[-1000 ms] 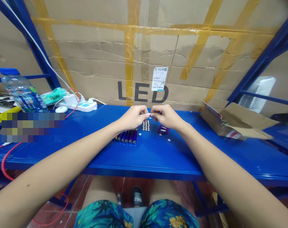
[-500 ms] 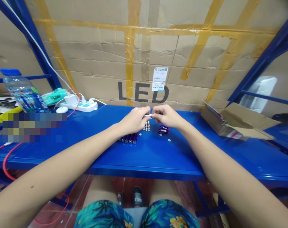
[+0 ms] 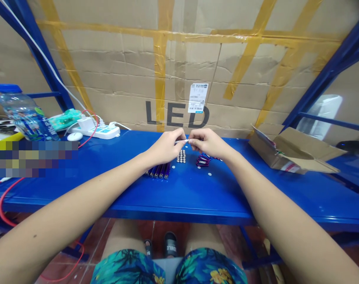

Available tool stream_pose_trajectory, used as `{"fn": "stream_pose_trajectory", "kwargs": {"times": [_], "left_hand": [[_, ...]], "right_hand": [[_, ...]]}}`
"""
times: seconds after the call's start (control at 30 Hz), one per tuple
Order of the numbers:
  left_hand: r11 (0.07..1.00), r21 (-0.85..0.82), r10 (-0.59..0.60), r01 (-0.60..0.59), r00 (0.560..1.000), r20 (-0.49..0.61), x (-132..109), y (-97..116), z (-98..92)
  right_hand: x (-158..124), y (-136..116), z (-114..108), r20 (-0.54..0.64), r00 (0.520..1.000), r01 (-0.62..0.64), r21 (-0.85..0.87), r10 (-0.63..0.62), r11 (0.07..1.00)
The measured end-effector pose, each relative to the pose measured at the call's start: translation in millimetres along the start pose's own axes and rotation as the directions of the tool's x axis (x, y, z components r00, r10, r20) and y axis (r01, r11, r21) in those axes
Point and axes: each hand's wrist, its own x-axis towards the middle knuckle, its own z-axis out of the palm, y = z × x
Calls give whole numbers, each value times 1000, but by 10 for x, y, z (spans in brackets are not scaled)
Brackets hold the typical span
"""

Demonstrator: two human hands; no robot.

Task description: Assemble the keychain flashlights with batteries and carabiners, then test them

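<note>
My left hand (image 3: 169,145) is closed on a slim pale rod (image 3: 181,141), which points right. At the rod's right end, my right hand (image 3: 204,141) pinches with thumb and forefinger; the small end piece there is too small to name. Just below the hands, small silver button-like cells (image 3: 181,156) stand in rows on the blue table (image 3: 185,193). Partly under my left hand lie several dark purple tubes (image 3: 158,173) with silvery ends, side by side. Purple metal clips (image 3: 203,160) lie in a pile below my right hand.
An open cardboard box (image 3: 288,157) stands at the right. On the left are a white power strip (image 3: 104,132), a plastic bottle (image 3: 28,118), a white round case (image 3: 75,136) and a red cable (image 3: 4,205). A large taped carton (image 3: 123,79) rises behind the table.
Both hands stay together around the rod, with slight finger movement. The whole view has shifted a little, so things appear slightly further left.
</note>
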Motion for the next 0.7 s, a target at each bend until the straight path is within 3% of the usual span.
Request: {"fn": "stream_pose_trajectory", "kwargs": {"times": [0.33, 0.53, 0.7], "left_hand": [[955, -229, -164, 188, 979, 120, 28, -6, -2], [960, -249, -120, 130, 991, 52, 34, -26, 27], [996, -85, -44, 41, 998, -35, 8, -25, 55]], "right_hand": [[-10, 39, 0, -29, 989, 138, -189, -146, 972], [-3, 18, 27, -33, 988, 139, -211, -149, 968], [18, 30, 44, -37, 996, 73, -124, -78, 990]]}}
